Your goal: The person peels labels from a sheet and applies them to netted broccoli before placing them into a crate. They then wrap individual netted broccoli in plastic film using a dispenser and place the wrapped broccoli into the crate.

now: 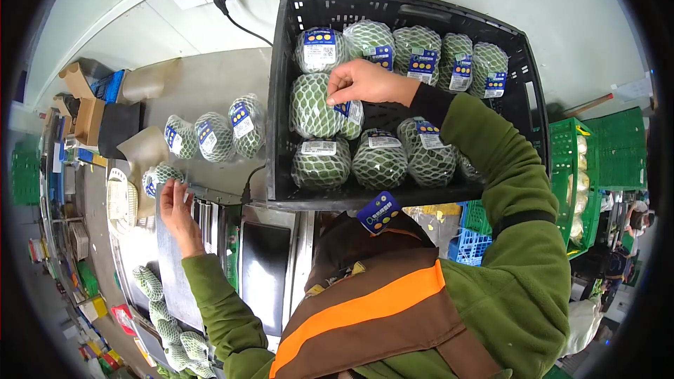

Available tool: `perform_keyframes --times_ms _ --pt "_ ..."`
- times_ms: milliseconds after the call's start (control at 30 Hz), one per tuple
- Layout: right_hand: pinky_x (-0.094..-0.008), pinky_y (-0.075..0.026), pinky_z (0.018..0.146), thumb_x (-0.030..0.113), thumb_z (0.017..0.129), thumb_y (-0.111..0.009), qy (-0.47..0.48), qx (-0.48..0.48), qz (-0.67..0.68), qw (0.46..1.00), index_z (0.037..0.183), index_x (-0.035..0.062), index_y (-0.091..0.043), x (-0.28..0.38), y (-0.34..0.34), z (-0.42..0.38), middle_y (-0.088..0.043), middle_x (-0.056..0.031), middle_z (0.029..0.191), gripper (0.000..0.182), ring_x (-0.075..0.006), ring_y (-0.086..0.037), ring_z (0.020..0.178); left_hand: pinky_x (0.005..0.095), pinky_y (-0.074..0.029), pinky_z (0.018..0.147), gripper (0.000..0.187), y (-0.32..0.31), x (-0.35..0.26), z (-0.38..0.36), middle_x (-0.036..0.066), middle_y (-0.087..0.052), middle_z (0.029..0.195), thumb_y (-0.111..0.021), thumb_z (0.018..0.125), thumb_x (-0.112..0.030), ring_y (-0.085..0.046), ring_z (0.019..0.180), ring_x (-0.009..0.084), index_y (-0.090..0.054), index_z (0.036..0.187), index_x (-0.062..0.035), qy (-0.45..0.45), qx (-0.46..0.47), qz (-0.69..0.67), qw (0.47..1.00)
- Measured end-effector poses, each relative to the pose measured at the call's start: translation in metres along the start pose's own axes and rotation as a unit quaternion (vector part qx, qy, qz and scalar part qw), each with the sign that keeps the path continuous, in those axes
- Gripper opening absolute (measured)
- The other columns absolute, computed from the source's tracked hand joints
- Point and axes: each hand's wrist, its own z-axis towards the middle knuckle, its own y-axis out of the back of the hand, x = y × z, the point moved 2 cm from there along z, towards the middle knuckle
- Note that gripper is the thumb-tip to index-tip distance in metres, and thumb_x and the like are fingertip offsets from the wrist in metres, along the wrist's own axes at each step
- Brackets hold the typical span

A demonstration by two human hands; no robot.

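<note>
My right hand (368, 83) is over the black crate (414, 205), its thumb and fingers pinched at the top of a net-wrapped green item (352, 121) with a blue label. Several more netted green items, such as one (321, 49) at the back left, lie in rows in the crate. At the left, my left hand (178, 214) has its fingers against the lower edge of a netted item (167, 173); its grip is partly hidden. Three other labelled netted items (214, 137) lie in a row on the grey surface (200, 74) beside the crate.
A dark flat panel (265, 267) and a metal frame lie below the crate. More netted items (165, 323) are at the lower left. A white basket (121, 200) stands at the left, green crates (618, 147) at the right. A black plug (221, 0) with a cable hangs above.
</note>
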Motion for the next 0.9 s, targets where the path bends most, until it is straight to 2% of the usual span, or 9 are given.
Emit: perform_keyframes --times_ms 67,133,367,400,500,567,633,733,900 --pt "-0.0268 -0.049 0.072 0.021 0.085 -0.076 -0.008 0.0 0.001 1.0 0.094 0.0032 -0.067 -0.009 0.0 0.004 -0.066 -0.002 0.082 0.021 -0.0097 -0.062 0.081 0.0275 -0.051 0.081 0.032 -0.01 -0.004 -0.005 0.001 -0.064 0.107 -0.068 0.093 -0.019 -0.061 0.096 0.0119 -0.06 0.121 -0.0051 0.004 -0.002 0.001 1.0" --pt "-0.0266 -0.049 0.071 0.02 0.084 -0.078 -0.025 -0.124 -0.219 0.967 0.096 0.0029 -0.064 -0.013 0.013 0.005 -0.065 -0.003 0.08 0.025 -0.0098 -0.061 0.078 0.027 -0.051 0.078 0.03 -0.007 -0.002 -0.01 0.003 -0.065 0.104 -0.068 0.093 -0.018 -0.062 0.093 0.0123 -0.062 0.118 -0.0041 0.013 0.01 -0.005 1.0" --pt "-0.0213 -0.041 0.058 0.015 0.094 -0.066 0.131 -0.109 -0.032 0.985 0.096 0.0029 -0.057 0.125 -0.011 0.056 -0.06 0.0008 0.076 0.016 -0.0043 -0.053 0.067 0.026 -0.052 0.073 0.035 0.026 -0.001 0.023 0.008 -0.067 0.102 -0.069 0.091 -0.02 -0.065 0.09 0.0151 -0.061 0.118 0.0014 0.046 -0.022 0.02 0.999" --pt "-0.0255 -0.049 0.061 0.023 0.09 -0.071 0.138 -0.08 -0.01 0.987 0.103 -0.0009 -0.056 0.144 -0.027 0.081 -0.066 -0.0065 0.08 0.031 -0.0114 -0.061 0.069 0.0262 -0.052 0.073 0.036 0.027 -0.002 0.041 0.008 -0.067 0.101 -0.069 0.091 -0.02 -0.065 0.089 0.0152 -0.06 0.118 0.0025 0.046 -0.015 0.015 0.999" --pt "-0.0328 -0.056 0.075 0.04 0.081 -0.077 0.067 -0.051 -0.057 0.995 0.124 -0.0032 -0.05 0.148 -0.087 0.181 -0.068 -0.017 0.098 0.067 -0.022 -0.069 0.083 0.0279 -0.051 0.074 0.042 0.02 0.036 0.12 0.01 -0.067 0.1 -0.07 0.089 -0.024 -0.065 0.091 0.0168 -0.06 0.12 0.0029 0.063 -0.012 0.015 0.998" --pt "-0.041 -0.054 0.087 0.046 0.077 -0.076 0.027 -0.132 -0.312 0.94 0.131 -0.0031 -0.046 0.097 -0.121 0.259 -0.066 -0.0239 0.108 0.079 -0.0309 -0.068 0.1 0.0334 -0.051 0.079 0.051 0.0 0.081 0.166 0.015 -0.068 0.101 -0.072 0.086 -0.03 -0.065 0.095 0.0229 -0.059 0.122 0.0036 0.059 -0.028 0.086 0.994" --pt "-0.0497 -0.042 0.105 0.047 0.075 -0.075 -0.194 -0.117 -0.31 0.923 0.146 0.001 -0.032 0.044 -0.145 0.298 -0.036 -0.0344 0.145 0.095 -0.0452 -0.045 0.131 0.0397 -0.049 0.088 0.064 -0.037 0.098 0.175 0.02 -0.067 0.106 -0.075 0.081 -0.039 -0.063 0.103 0.031 -0.057 0.125 0.0042 0.057 -0.018 0.153 0.986" --pt "-0.0537 -0.039 0.107 0.051 0.072 -0.078 -0.347 -0.173 -0.414 0.824 0.152 0.0034 -0.018 0.036 -0.176 0.279 -0.021 -0.0348 0.152 0.112 -0.0485 -0.035 0.137 0.0456 -0.044 0.101 0.096 -0.092 0.094 0.157 0.026 -0.054 0.13 -0.081 0.07 -0.051 -0.053 0.122 0.0401 -0.043 0.138 0.0032 0.167 -0.008 0.384 0.908" --pt "-0.0518 -0.04 0.107 0.056 0.063 -0.083 -0.396 -0.172 -0.241 0.869 0.153 0.0004 -0.01 -0.058 -0.21 0.27 -0.026 -0.0346 0.149 0.128 -0.0482 -0.034 0.136 0.0481 -0.04 0.106 0.12 -0.11 0.107 0.145 0.029 -0.038 0.144 -0.086 0.06 -0.056 -0.046 0.129 0.0435 -0.025 0.147 -0.0003 0.207 0.067 0.358 0.908"
